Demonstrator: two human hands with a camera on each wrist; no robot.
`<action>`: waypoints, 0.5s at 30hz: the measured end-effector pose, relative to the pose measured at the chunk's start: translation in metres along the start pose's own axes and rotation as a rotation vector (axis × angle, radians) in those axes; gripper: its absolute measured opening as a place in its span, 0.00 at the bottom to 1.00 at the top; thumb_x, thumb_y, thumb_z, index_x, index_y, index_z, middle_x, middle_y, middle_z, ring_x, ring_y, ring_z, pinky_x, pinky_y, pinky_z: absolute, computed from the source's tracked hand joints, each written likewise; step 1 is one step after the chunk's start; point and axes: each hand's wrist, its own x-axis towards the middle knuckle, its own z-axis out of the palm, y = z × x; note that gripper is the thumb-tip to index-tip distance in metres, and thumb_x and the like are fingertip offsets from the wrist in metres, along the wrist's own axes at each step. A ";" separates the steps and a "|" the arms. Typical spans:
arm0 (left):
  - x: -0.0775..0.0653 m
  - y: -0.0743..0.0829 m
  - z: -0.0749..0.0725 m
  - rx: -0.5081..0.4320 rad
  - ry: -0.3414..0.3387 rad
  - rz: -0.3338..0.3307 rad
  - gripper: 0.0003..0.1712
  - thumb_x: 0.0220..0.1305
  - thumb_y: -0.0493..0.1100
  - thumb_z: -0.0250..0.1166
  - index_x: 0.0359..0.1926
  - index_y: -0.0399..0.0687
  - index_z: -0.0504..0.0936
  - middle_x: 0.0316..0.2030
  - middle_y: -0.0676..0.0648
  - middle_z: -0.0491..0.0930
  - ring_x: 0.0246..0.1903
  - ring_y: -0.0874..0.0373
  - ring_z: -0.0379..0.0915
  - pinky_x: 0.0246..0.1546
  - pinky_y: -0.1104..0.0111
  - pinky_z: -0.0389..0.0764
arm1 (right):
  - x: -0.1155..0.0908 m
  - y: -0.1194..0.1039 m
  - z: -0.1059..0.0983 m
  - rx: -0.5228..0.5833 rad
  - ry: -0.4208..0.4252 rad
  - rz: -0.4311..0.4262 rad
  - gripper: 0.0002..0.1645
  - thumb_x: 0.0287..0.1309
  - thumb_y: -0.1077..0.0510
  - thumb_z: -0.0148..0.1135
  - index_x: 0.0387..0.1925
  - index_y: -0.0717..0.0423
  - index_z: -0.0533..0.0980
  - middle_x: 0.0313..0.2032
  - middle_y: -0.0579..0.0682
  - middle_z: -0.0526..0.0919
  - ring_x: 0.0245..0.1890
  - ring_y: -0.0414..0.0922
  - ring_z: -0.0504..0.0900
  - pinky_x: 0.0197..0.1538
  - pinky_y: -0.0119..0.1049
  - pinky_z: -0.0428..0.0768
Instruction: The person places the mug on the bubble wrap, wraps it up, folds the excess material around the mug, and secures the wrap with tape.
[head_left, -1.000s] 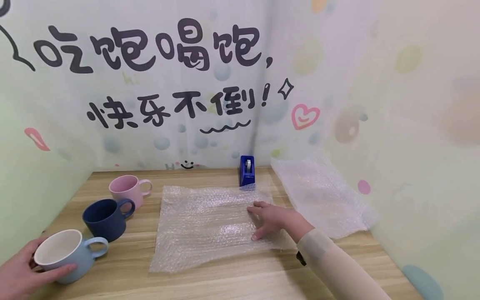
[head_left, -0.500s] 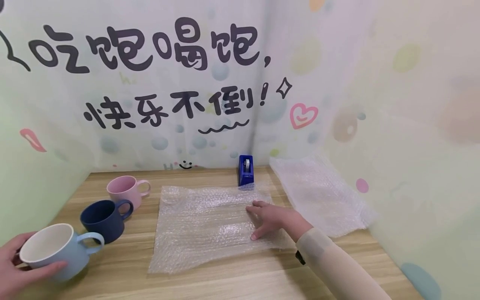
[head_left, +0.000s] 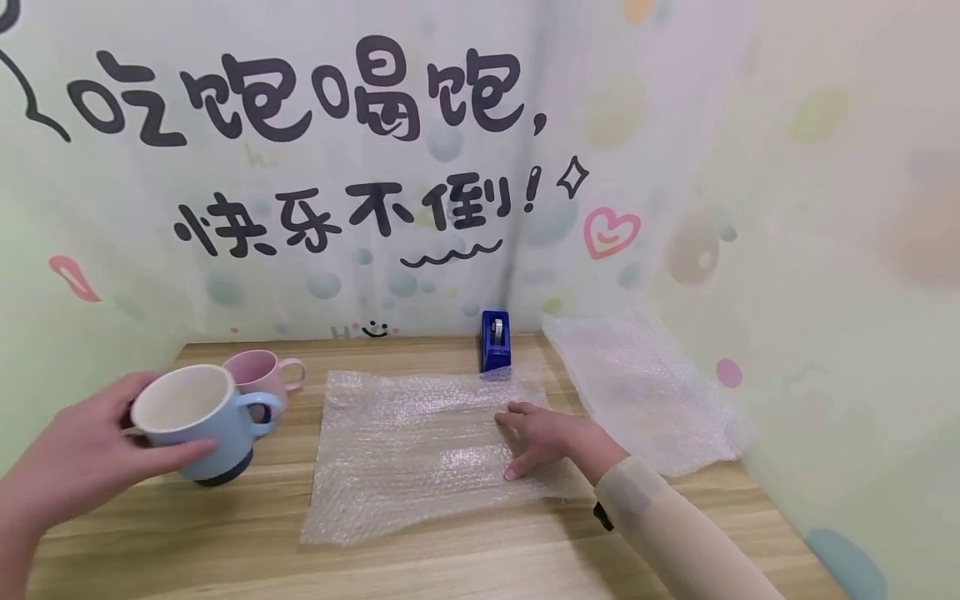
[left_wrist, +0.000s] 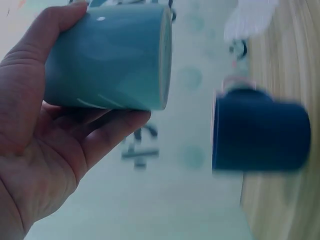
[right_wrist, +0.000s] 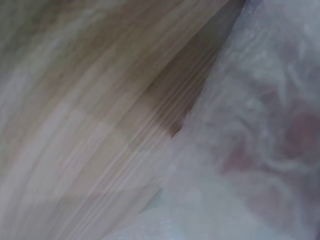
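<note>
My left hand (head_left: 86,454) grips a light blue mug (head_left: 228,429) with a cream inside, thumb on the near side. In the left wrist view this mug (left_wrist: 110,60) is off the table, fingers under and around its wall. Behind it stands a navy mug (left_wrist: 260,135), largely hidden in the head view. A pink mug (head_left: 272,386) sits farther back, partly covered. My right hand (head_left: 547,437) rests, fingers spread, on the right part of a flat sheet of bubble wrap (head_left: 397,467). The right wrist view is blurred by wrap (right_wrist: 240,165) close to the lens.
A blue tape dispenser (head_left: 495,354) stands at the back, touching or nearly touching the sheet's far edge. More bubble wrap (head_left: 637,392) lies at the right against the wall. Printed walls border the wooden table (head_left: 360,567) at back, left and right.
My left hand has lifted the light blue mug and carried it forward and to the right, so it now covers most of the navy mug. My right hand has stayed on the bubble wrap.
</note>
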 end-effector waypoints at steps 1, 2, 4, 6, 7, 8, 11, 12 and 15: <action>0.007 0.009 0.005 0.013 -0.011 0.025 0.44 0.48 0.50 0.91 0.63 0.42 0.81 0.44 0.59 0.87 0.36 0.78 0.74 0.31 0.75 0.76 | 0.000 0.000 0.000 0.000 0.000 -0.001 0.64 0.59 0.36 0.81 0.87 0.50 0.58 0.88 0.62 0.51 0.87 0.64 0.55 0.86 0.60 0.60; 0.014 0.019 0.012 0.019 -0.033 0.037 0.45 0.48 0.52 0.91 0.64 0.42 0.81 0.46 0.52 0.89 0.38 0.75 0.76 0.33 0.73 0.77 | 0.000 0.001 0.001 -0.001 -0.003 -0.001 0.64 0.59 0.35 0.81 0.87 0.49 0.58 0.88 0.62 0.51 0.87 0.63 0.55 0.86 0.60 0.60; 0.029 0.037 0.028 -0.008 -0.075 0.076 0.46 0.49 0.53 0.90 0.64 0.41 0.80 0.50 0.41 0.89 0.43 0.66 0.80 0.38 0.68 0.81 | 0.001 0.001 0.001 -0.005 -0.006 -0.001 0.64 0.60 0.35 0.81 0.87 0.49 0.58 0.88 0.62 0.51 0.87 0.64 0.55 0.86 0.61 0.60; 0.043 0.055 0.048 -0.034 -0.105 0.107 0.47 0.49 0.54 0.90 0.65 0.39 0.80 0.52 0.38 0.89 0.47 0.56 0.84 0.45 0.63 0.82 | 0.001 0.001 0.001 -0.005 -0.008 0.002 0.64 0.60 0.35 0.80 0.87 0.49 0.58 0.88 0.61 0.50 0.87 0.64 0.55 0.86 0.61 0.60; 0.049 0.063 0.058 -0.054 -0.125 0.112 0.48 0.50 0.55 0.90 0.65 0.38 0.79 0.53 0.38 0.89 0.49 0.51 0.85 0.47 0.61 0.83 | 0.000 0.001 0.000 -0.004 -0.007 0.003 0.64 0.60 0.35 0.81 0.87 0.49 0.58 0.88 0.61 0.51 0.87 0.64 0.55 0.86 0.61 0.60; 0.055 0.071 0.069 -0.072 -0.148 0.111 0.49 0.50 0.56 0.89 0.66 0.38 0.78 0.54 0.38 0.89 0.50 0.47 0.85 0.49 0.58 0.83 | 0.000 0.000 0.000 -0.003 -0.007 0.003 0.64 0.60 0.35 0.81 0.87 0.48 0.58 0.88 0.61 0.51 0.87 0.64 0.55 0.86 0.61 0.60; 0.072 0.089 0.104 -0.143 -0.193 0.109 0.50 0.51 0.57 0.89 0.67 0.38 0.77 0.55 0.39 0.89 0.54 0.44 0.87 0.53 0.54 0.85 | -0.001 0.000 -0.001 0.001 0.000 0.003 0.64 0.59 0.36 0.81 0.87 0.49 0.59 0.88 0.61 0.51 0.87 0.64 0.55 0.86 0.62 0.60; 0.076 0.094 0.116 -0.171 -0.216 0.097 0.50 0.52 0.56 0.88 0.68 0.38 0.76 0.56 0.38 0.88 0.54 0.44 0.87 0.53 0.52 0.87 | -0.001 0.000 -0.001 0.002 0.000 0.002 0.64 0.59 0.36 0.81 0.87 0.49 0.59 0.88 0.61 0.51 0.87 0.64 0.55 0.86 0.62 0.60; 0.088 0.107 0.151 -0.237 -0.251 0.097 0.49 0.52 0.54 0.88 0.68 0.37 0.76 0.56 0.38 0.88 0.55 0.44 0.86 0.57 0.48 0.87 | -0.001 -0.001 -0.001 0.001 -0.003 0.004 0.64 0.59 0.36 0.81 0.87 0.50 0.59 0.88 0.62 0.51 0.87 0.65 0.55 0.86 0.63 0.60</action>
